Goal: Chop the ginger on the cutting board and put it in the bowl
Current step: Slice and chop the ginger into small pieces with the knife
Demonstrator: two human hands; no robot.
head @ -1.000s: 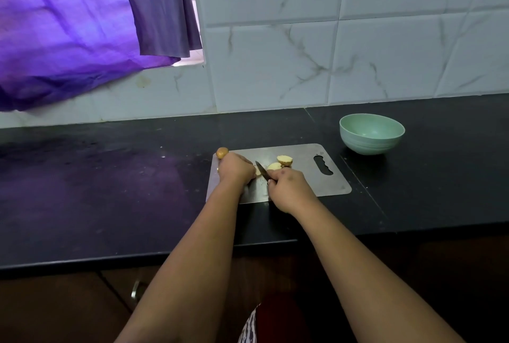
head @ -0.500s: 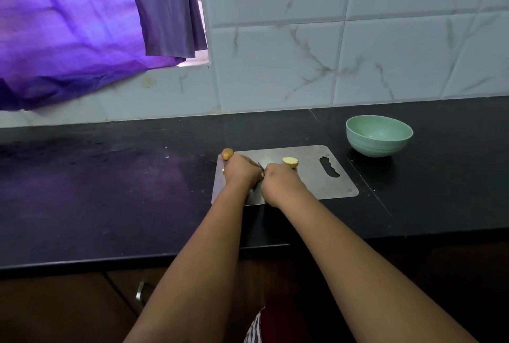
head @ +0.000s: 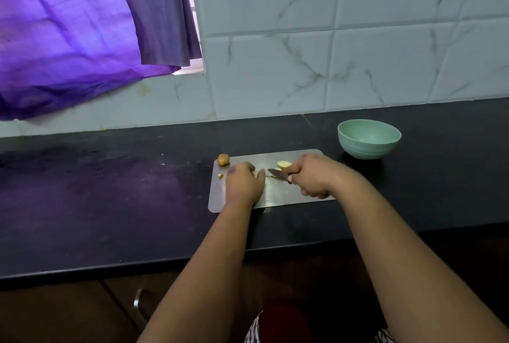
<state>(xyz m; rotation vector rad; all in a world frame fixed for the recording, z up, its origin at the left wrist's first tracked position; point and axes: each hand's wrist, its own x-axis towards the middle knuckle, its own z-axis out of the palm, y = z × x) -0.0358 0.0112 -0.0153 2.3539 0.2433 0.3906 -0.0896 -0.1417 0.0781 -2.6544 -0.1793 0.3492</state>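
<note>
Both forearms are extended forward from the six o'clock edge. The left hand [head: 243,184] is laid palm down, fingers curled toward one o'clock. The right hand [head: 312,176] is closed in a fist, knuckles turned toward nine o'clock.

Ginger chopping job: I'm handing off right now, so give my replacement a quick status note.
Left hand pins a ginger piece on the steel cutting board.
Right hand grips the small dark-bladed knife, blade beside the left fingers.
Cut pale ginger slice lies behind the blade; a brown ginger knob sits at the board's far-left corner.
Green bowl, right of the board, looks empty.
Left: finish chopping, move everything into the bowl.
</note>
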